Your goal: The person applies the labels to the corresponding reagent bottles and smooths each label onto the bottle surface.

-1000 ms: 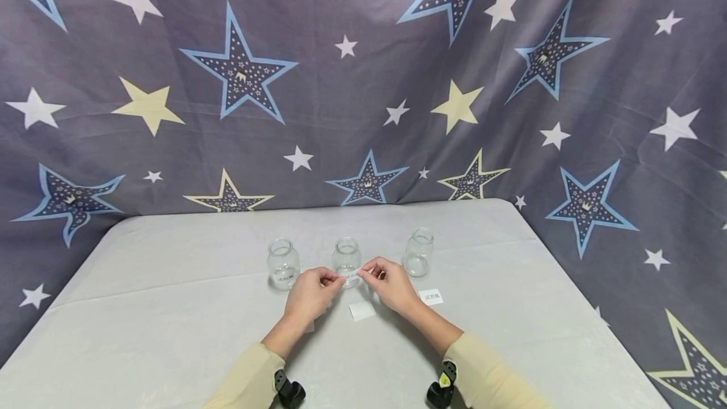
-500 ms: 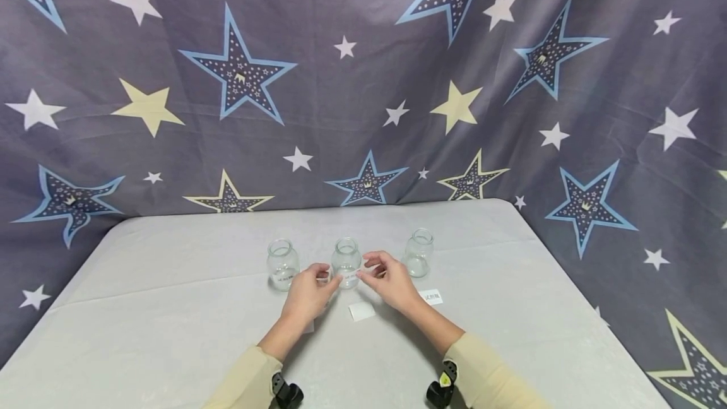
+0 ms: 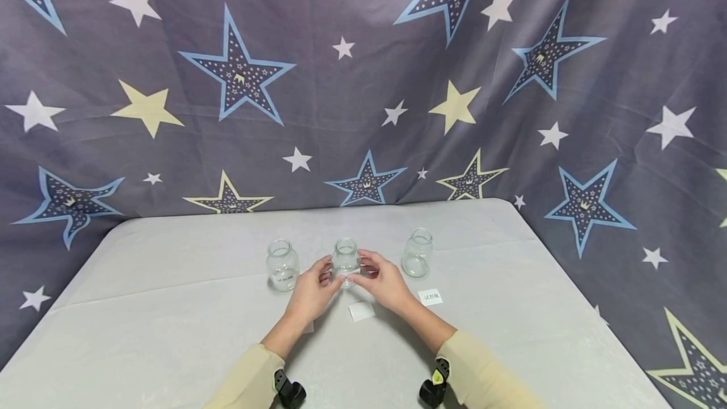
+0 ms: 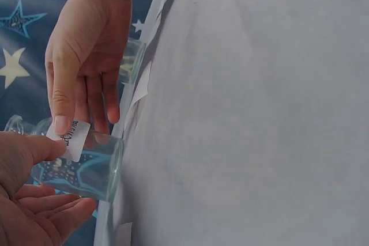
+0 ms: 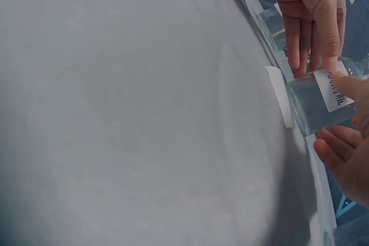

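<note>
A clear glass jar [image 3: 346, 259] stands upright on the table between both hands. Across its front lies a white label [image 5: 332, 87] with dark writing, shown best in the right wrist view. My left hand [image 3: 310, 290] holds the jar's left side, its thumb pressing the label. From the right, my right hand [image 3: 387, 284] holds the jar with its thumb on the label too. The left wrist view shows both thumbs on the label [image 4: 75, 142] and the fingers along the jar's sides, partly seen through the glass.
To the left stands a second jar [image 3: 282, 265] bearing a similar label. A third jar [image 3: 417, 256] stands to the right, no label visible on it. A written label [image 3: 430, 296] and a blank white slip [image 3: 361, 311] lie nearer on the table. Another white slip [image 3: 309, 328] is partly hidden by the left wrist.
A second ago both hands pinched the label's ends at the jar's front. The fingers have since spread round the jar's sides, and the thumbs have come together on the label.
</note>
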The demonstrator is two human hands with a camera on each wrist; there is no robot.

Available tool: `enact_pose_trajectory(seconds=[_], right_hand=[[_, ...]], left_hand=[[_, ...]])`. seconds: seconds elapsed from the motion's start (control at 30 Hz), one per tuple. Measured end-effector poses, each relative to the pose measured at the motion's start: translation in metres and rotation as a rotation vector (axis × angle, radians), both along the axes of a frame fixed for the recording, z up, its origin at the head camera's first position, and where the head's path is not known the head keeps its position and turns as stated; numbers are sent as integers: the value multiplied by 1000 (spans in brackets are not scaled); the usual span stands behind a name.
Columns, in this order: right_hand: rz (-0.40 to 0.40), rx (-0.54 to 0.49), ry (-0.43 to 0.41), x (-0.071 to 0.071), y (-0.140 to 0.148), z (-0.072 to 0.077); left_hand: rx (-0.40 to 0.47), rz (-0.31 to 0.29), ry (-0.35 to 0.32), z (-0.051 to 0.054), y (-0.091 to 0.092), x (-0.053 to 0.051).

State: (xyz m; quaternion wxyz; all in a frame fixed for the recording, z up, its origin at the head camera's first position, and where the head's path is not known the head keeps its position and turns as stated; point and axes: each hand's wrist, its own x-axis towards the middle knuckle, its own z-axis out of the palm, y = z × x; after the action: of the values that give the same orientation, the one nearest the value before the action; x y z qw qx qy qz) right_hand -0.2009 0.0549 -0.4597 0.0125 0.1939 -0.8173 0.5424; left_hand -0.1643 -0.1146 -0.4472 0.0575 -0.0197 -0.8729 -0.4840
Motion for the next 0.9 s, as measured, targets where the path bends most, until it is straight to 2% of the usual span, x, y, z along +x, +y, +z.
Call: enact_pose_trajectory(seconds=[0.23, 0.5, 0.63, 0.8, 0.9], right_hand=[[44, 24, 2, -3, 7, 1], [87, -55, -13, -6, 11, -2], [86, -67, -23, -6, 10, -4], [46, -56, -7, -6, 7, -8], [35, -40, -7, 0, 7, 3]], left_hand=[[-2, 0, 28, -2, -1, -1], [9, 0, 10, -1, -1, -1], [14, -3, 8, -2, 0, -1], [7, 6, -7, -3, -1, -2], [1, 13, -17, -4, -1, -3]])
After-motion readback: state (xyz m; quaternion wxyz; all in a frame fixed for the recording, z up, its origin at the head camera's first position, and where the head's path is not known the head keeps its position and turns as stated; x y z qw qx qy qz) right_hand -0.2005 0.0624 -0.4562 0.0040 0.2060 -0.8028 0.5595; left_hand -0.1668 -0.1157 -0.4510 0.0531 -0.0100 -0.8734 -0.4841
